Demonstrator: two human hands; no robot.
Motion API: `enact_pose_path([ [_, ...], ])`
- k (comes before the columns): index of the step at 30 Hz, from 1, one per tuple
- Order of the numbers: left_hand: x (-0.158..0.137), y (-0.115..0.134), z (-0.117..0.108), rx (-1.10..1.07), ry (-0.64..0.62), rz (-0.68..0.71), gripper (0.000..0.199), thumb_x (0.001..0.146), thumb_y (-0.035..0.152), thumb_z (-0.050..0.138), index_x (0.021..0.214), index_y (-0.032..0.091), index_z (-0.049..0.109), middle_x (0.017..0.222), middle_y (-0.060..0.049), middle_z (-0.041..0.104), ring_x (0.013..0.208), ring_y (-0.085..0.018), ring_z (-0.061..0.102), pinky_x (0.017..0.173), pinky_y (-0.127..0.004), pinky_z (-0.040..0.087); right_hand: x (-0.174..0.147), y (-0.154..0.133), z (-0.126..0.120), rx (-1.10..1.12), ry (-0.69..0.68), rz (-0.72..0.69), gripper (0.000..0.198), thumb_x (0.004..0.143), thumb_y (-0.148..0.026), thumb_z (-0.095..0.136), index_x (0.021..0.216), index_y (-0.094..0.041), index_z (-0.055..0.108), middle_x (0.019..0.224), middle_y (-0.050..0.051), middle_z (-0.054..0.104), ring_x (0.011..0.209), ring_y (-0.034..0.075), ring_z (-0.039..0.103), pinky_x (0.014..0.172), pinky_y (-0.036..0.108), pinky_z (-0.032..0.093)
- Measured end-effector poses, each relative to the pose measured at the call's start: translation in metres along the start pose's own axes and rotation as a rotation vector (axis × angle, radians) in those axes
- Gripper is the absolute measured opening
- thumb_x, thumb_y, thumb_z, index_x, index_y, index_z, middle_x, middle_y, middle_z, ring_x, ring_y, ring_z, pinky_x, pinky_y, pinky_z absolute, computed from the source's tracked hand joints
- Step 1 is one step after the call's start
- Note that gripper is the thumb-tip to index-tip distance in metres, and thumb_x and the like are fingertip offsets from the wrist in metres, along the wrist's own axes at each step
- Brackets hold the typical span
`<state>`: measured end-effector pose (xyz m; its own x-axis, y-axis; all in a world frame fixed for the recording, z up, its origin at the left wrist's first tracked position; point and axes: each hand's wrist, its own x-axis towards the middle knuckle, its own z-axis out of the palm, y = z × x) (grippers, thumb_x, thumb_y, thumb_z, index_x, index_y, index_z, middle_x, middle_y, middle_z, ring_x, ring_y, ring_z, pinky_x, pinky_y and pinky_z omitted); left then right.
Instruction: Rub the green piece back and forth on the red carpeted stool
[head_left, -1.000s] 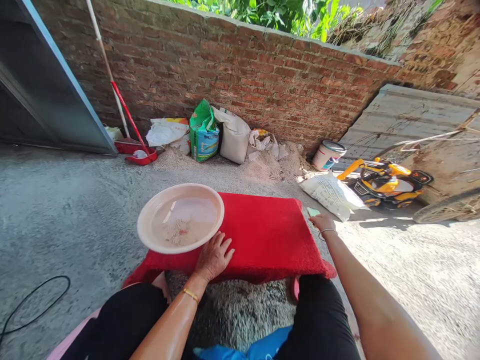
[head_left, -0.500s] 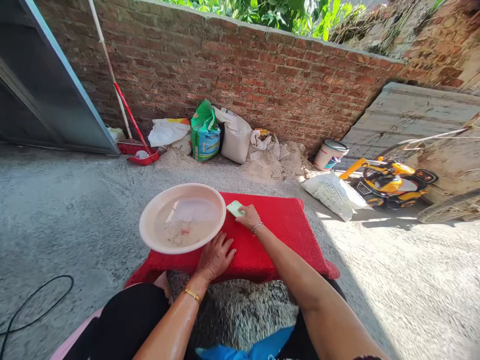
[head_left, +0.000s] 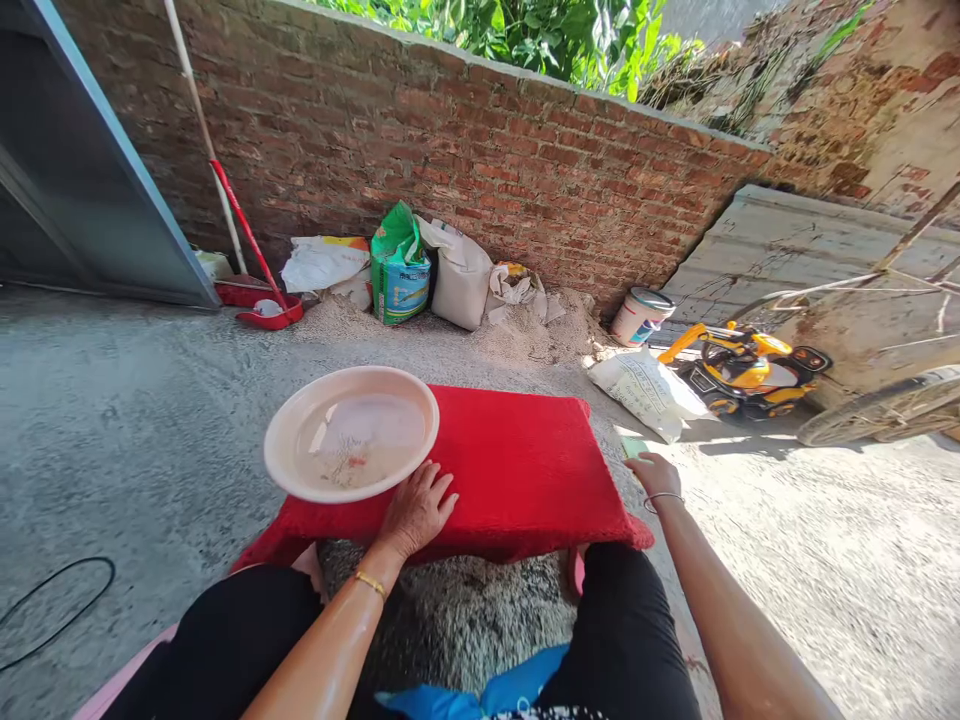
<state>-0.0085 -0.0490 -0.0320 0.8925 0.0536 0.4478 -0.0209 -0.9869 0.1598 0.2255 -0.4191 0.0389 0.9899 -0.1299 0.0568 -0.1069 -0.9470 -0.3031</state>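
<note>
My left hand (head_left: 418, 510) rests on the red cloth (head_left: 517, 450), fingers spread, close beside the rim of the pale pink basin (head_left: 277, 455). Cloudy water with bits of debris sits in the basin. Past the right edge of the covered table, my right hand (head_left: 655, 475) is closed around a flat, pale green piece (head_left: 634, 448), partly hidden by the fingers; its exact kind is unclear. The red cloth drapes over the low table's sides.
Along the brick wall (head_left: 465, 150) stand a green and blue bag (head_left: 401, 270), a white sack (head_left: 459, 280) and a bucket (head_left: 641, 315). A yellow toy excavator (head_left: 750, 370) is at right, beside a pale sack (head_left: 645, 390). A red dustpan (head_left: 270, 315) sits at left.
My right hand has moved from the cloth beside the basin to the right, beyond the table edge, with the pale green piece. My left hand stays on the cloth.
</note>
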Motion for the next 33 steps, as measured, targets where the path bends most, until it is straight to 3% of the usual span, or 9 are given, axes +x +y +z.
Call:
enact_pose_path([
  [4,-0.001,0.0,0.0,-0.015,-0.009,-0.008,0.031,0.087,0.035,0.052,0.111,0.02,0.064,0.117,-0.012,0.06,0.115,-0.028,0.052,0.099,-0.045,0.043,-0.03,-0.041,0.033,0.089,-0.071,-0.122,0.043,0.072,-0.044,0.062,0.107,-0.019,0.068,0.095,0.01,0.066,0.087,0.024,0.063,0.074,0.031,0.048],
  [9,-0.002,-0.001,0.001,-0.006,-0.02,-0.018,0.031,0.088,0.035,0.05,0.112,0.02,0.064,0.119,-0.012,0.059,0.118,-0.028,0.05,0.099,-0.045,0.043,-0.104,-0.156,0.084,0.262,-0.194,-0.553,0.038,0.075,-0.038,0.066,0.109,-0.021,0.066,0.105,0.008,0.059,0.095,0.02,0.058,0.085,0.03,0.045],
  [12,-0.001,-0.002,0.002,0.003,-0.033,-0.006,0.032,0.088,0.035,0.05,0.113,0.02,0.063,0.119,-0.012,0.059,0.117,-0.028,0.051,0.099,-0.044,0.043,-0.14,-0.208,0.097,0.255,-0.253,-0.662,0.037,0.076,-0.035,0.067,0.11,-0.023,0.065,0.106,0.008,0.055,0.094,0.02,0.057,0.081,0.029,0.045],
  [14,-0.001,-0.003,0.003,0.006,-0.037,-0.004,0.032,0.088,0.036,0.05,0.113,0.019,0.063,0.118,-0.012,0.059,0.116,-0.028,0.051,0.099,-0.044,0.043,-0.147,-0.221,0.099,0.227,-0.278,-0.685,0.036,0.076,-0.034,0.067,0.111,-0.025,0.065,0.107,0.007,0.054,0.096,0.02,0.055,0.08,0.028,0.044],
  [18,0.0,-0.002,0.002,0.007,-0.031,-0.002,0.032,0.089,0.035,0.05,0.112,0.019,0.064,0.119,-0.012,0.059,0.117,-0.028,0.05,0.099,-0.044,0.043,-0.123,-0.189,0.089,0.163,-0.273,-0.606,0.036,0.077,-0.034,0.066,0.112,-0.027,0.063,0.109,0.006,0.053,0.096,0.019,0.055,0.08,0.028,0.044],
  [23,0.001,-0.002,0.0,0.002,-0.009,0.015,0.03,0.088,0.034,0.051,0.11,0.019,0.065,0.116,-0.012,0.06,0.115,-0.028,0.052,0.099,-0.044,0.043,-0.064,-0.07,0.055,0.085,-0.155,-0.271,0.043,0.078,-0.04,0.062,0.117,-0.021,0.063,0.109,0.011,0.055,0.098,0.023,0.057,0.084,0.034,0.044],
  [27,0.001,-0.003,0.003,0.0,0.024,0.027,0.029,0.087,0.033,0.053,0.108,0.018,0.065,0.115,-0.012,0.06,0.113,-0.028,0.052,0.098,-0.044,0.043,-0.044,0.017,0.034,0.088,-0.056,0.043,0.052,0.075,-0.048,0.06,0.116,-0.018,0.065,0.104,0.014,0.058,0.096,0.028,0.058,0.083,0.039,0.045],
  [30,0.0,-0.002,0.004,0.003,0.055,0.036,0.028,0.086,0.032,0.055,0.107,0.018,0.065,0.113,-0.012,0.06,0.112,-0.028,0.052,0.097,-0.043,0.043,-0.056,0.03,0.037,0.133,-0.007,0.084,0.054,0.073,-0.054,0.059,0.114,-0.019,0.066,0.103,0.014,0.059,0.094,0.029,0.059,0.081,0.041,0.046],
  [33,-0.003,0.0,0.002,0.001,0.087,0.058,0.019,0.087,0.029,0.053,0.098,0.019,0.066,0.105,-0.009,0.061,0.106,-0.025,0.053,0.092,-0.041,0.043,-0.085,-0.01,0.053,0.222,-0.013,-0.13,0.049,0.074,-0.052,0.059,0.11,-0.02,0.067,0.099,0.011,0.058,0.096,0.027,0.057,0.083,0.038,0.046],
])
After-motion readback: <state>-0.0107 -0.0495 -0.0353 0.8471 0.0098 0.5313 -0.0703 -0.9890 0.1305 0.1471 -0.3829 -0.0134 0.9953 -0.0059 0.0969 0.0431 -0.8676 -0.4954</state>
